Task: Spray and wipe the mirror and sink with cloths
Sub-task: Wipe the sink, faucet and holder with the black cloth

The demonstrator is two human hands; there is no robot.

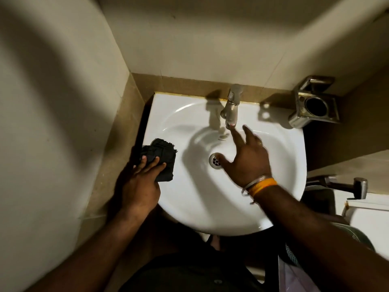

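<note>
Left hand (pixel 140 182) pressing a dark cloth (pixel 160 159) on the sink (pixel 189 207) rim; right hand (pixel 246 159) released, fingers spread, over the basin.

The cloth lies at the left rim, under the nearer left hand. The right forefinger reaches the tap (pixel 230 108) spout, beyond the drain (pixel 215 161). 1 steel holder (pixel 313 106) stands right; mirror unseen.

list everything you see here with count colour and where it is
sink: 1, white, centre, against the back wall
tap: 1, silver, back rim of sink
drain: 1, metal, bottom of basin
cloth: 1, black, left rim of sink
holder: 1, silver, on wall right of tap
wristbands: orange and silver, count unclear, right wrist
left hand: 1, fingers flat on the cloth
right hand: 1, open over the basin, fingers spread toward the tap spout
</note>
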